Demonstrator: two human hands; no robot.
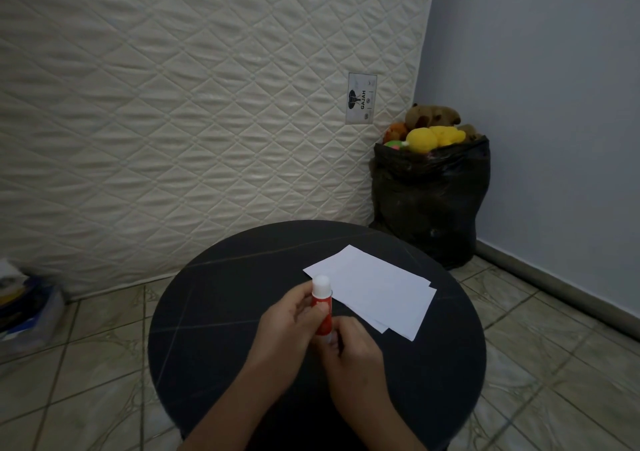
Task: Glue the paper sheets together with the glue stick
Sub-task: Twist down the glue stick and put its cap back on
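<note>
Fingers (304,298) of both hands clamped around upright glue stick (322,307), white tip up.

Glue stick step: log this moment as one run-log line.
left hand: grips glue stick barrel | right hand: pinches its base | glue tip: exposed | paper sheets: overlapped on round table, untouched

table (221,312): from my remote seat, a dark, smooth, matt top with faint pale scratch lines
paper sheets (377,291): plain white paper, matt, flat
glue stick (322,307): I read smooth plastic, red body, white cap, slight sheen
mattress (173,104): cream quilted cloth, puckered diamond stitching
bag (429,201): black thin plastic, crinkled, faintly glossy
soft toys (433,132): fuzzy plush
floor (554,381): I see glazed tiles, marbled, soft shine
wall (536,104): painted, matt
</note>
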